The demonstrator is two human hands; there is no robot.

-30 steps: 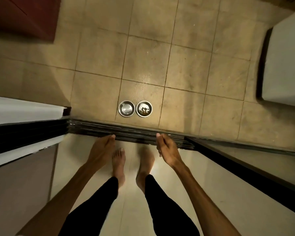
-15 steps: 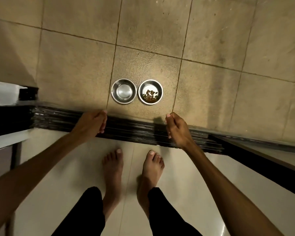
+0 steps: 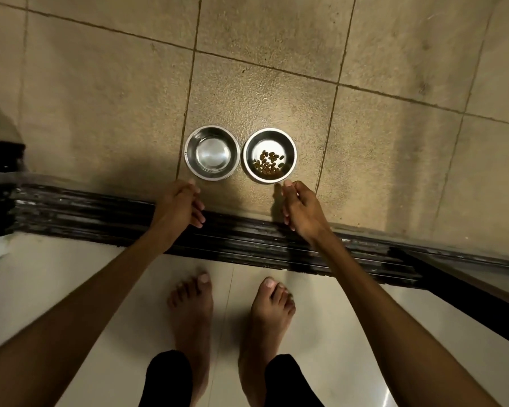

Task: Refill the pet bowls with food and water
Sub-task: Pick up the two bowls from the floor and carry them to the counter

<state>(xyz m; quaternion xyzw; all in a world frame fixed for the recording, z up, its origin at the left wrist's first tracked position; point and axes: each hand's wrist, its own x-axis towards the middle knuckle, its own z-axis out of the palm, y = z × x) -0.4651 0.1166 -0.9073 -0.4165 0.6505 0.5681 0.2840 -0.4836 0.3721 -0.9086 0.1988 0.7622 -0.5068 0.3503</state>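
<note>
Just past my two loosely open, empty hands (image 3: 180, 205) (image 3: 301, 207) sit a bare-looking steel bowl (image 3: 211, 152) and one (image 3: 269, 155) with a few kibbles (image 3: 267, 163), so refilling hasn't started.

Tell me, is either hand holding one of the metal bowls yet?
No: the left hand and right hand hang just short of the empty bowl and the kibble bowl, gripping nothing.
</note>
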